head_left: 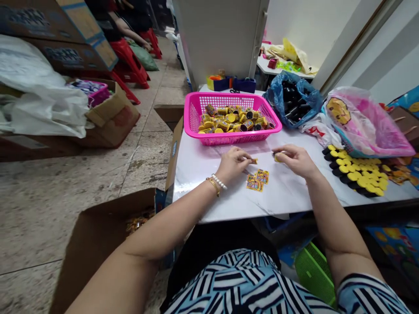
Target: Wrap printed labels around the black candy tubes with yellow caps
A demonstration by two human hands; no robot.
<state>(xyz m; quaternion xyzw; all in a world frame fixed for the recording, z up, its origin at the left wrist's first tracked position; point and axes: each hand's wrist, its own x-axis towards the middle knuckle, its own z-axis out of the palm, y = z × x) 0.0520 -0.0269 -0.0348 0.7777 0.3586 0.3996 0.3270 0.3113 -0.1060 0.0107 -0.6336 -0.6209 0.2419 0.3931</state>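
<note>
My left hand (233, 165) is closed in a pinch above the white table, with the edge of a small yellow-orange printed label (255, 161) showing at the fingertips. To its right, my right hand (296, 160) grips a small black canister with a yellow lid (276, 158), mostly hidden by the fingers. The two hands are a short gap apart. Several printed labels (257, 181) lie overlapped on the table just below and between them. Behind the hands stands a pink basket (232, 138) holding many canisters wrapped in yellow labels (224, 124).
Rows of black canisters with yellow lids (358, 170) stand at the right. Behind them are a blue bag of black canisters (293, 102) and a plastic-covered pink tray (379, 150). An open carton (94, 235) sits on the floor at left. People sit farther back on red stools (131, 65).
</note>
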